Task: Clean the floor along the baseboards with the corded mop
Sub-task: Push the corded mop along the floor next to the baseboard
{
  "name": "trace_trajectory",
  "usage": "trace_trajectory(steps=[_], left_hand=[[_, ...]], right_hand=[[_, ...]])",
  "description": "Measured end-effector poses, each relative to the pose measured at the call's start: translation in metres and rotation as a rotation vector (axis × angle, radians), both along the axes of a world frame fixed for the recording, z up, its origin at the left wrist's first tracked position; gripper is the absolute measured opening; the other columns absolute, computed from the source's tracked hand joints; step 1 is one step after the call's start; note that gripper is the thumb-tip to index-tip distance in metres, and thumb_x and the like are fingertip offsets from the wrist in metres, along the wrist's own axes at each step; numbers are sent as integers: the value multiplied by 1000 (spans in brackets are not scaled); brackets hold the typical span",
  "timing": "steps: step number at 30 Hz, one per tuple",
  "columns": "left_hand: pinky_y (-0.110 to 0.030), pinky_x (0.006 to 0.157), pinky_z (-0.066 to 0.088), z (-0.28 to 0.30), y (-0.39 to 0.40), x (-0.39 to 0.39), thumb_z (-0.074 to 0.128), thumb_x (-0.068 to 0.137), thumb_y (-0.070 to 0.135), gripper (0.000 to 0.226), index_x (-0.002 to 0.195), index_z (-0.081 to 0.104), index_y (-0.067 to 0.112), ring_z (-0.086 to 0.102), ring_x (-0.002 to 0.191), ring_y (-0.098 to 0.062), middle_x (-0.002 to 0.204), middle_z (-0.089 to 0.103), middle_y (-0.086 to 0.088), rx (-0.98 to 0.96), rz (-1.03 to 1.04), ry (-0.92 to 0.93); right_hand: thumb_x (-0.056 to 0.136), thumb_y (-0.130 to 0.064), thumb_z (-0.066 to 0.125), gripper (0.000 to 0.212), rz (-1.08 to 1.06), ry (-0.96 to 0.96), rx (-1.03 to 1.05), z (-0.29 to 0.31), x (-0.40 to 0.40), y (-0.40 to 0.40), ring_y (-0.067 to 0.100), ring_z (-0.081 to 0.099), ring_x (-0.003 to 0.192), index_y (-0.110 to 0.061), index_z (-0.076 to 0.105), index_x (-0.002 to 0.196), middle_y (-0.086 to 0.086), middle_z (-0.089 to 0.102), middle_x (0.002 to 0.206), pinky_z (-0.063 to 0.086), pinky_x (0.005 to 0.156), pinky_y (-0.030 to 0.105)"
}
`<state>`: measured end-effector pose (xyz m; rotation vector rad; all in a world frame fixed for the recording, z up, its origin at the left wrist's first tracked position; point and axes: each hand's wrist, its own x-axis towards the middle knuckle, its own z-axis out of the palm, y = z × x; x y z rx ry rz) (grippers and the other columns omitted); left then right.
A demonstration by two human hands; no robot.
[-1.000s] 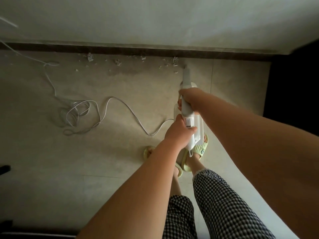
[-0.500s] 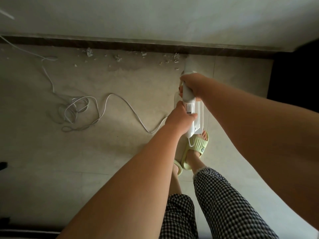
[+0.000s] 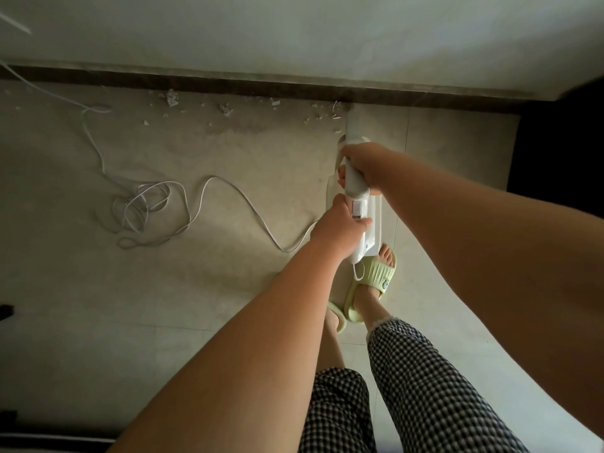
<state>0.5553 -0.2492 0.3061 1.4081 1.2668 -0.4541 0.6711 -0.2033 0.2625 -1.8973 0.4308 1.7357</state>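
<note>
I hold the white corded mop (image 3: 367, 237) upright in front of me, seen from above. My right hand (image 3: 364, 165) grips the upper part of its handle, and my left hand (image 3: 343, 228) grips the handle just below. The mop's far end (image 3: 353, 125) reaches toward the dark baseboard (image 3: 228, 85); its head is hidden behind the handle and hands. White debris bits (image 3: 171, 99) lie scattered on the tile floor along the baseboard. The mop's white cord (image 3: 209, 197) runs left from the body into a loose tangle.
The cord tangle (image 3: 140, 207) lies on the floor at left, with one strand running up to the far left wall. My feet in pale green slippers (image 3: 376, 276) stand right under the mop. A dark opening (image 3: 562, 152) is at right.
The mop and both hands have shifted slightly back from the baseboard after a push toward it half a second ago. The grips are unchanged.
</note>
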Motion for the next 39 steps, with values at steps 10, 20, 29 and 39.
trace_trajectory(steps=[10,20,29,39], left_hand=[[-43,99,46,1,-2,-12,59,94,30,42,129,42,13,58,116,-29,129,59,-7,-16,11,9],[-41,98,46,-6,5,-14,57,95,29,42,130,41,12,57,116,-30,129,59,-7,5,28,6],[-41,98,46,-7,14,-22,58,94,29,42,129,42,12,57,115,-30,127,59,-8,13,39,4],[-42,99,46,-9,15,-29,59,94,29,45,133,41,14,57,117,-29,130,58,-7,16,56,6]], right_hand=[[95,-14,51,9,9,13,-18,2,-14,-1,14,48,53,-6,47,94,5,49,67,48,37,22],[94,-13,51,10,25,16,-9,-3,-15,7,12,48,54,-5,49,89,3,49,64,49,48,22],[94,-15,51,9,25,19,14,-3,-21,16,12,49,56,-6,49,91,3,50,65,49,57,25],[94,-14,50,14,61,-2,51,-9,-33,20,14,49,51,-7,47,106,5,50,65,47,39,20]])
